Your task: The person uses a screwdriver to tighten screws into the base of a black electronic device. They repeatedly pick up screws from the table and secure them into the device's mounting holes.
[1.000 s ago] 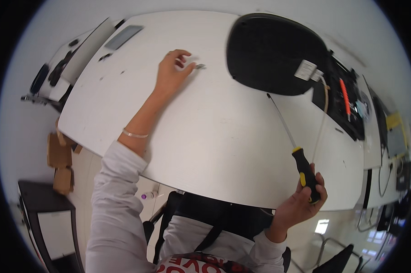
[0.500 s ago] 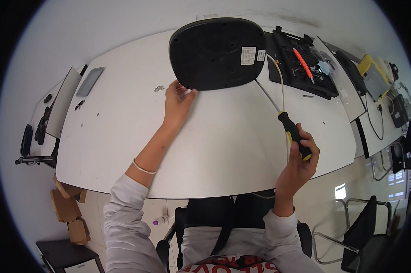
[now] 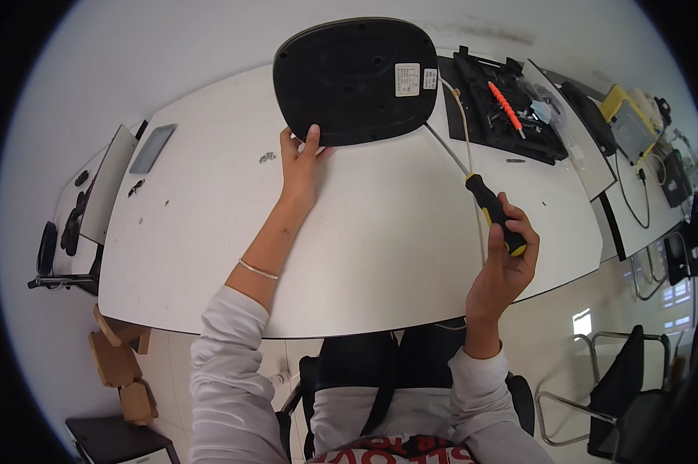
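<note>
A black, rounded appliance base (image 3: 341, 89) with two white labels and several dark screw holes stands at the far middle of the table, its flat side facing me. My left hand (image 3: 302, 158) grips its lower left edge, thumb over the face and the other fingers partly hidden behind. In my right hand (image 3: 507, 251) is a screwdriver (image 3: 484, 199) with a black and yellow handle. Its shaft slants up and left to the base's lower right edge; whether the tip touches it I cannot tell. A pale cord (image 3: 466, 127) leaves the base's right side and runs toward me.
On the right lies an open black tool case (image 3: 484, 116) with an orange twisted rod (image 3: 506, 108) on top. Small screws (image 3: 267, 157) are heaped left of the base. A grey flat tray (image 3: 154, 148) lies at the far left. Chairs (image 3: 619, 387) stand beyond the table's right edge.
My left thumb has come up onto the face of the base, for a firmer-looking hold. Base, screwdriver and table all appear slightly higher and further left in view.
</note>
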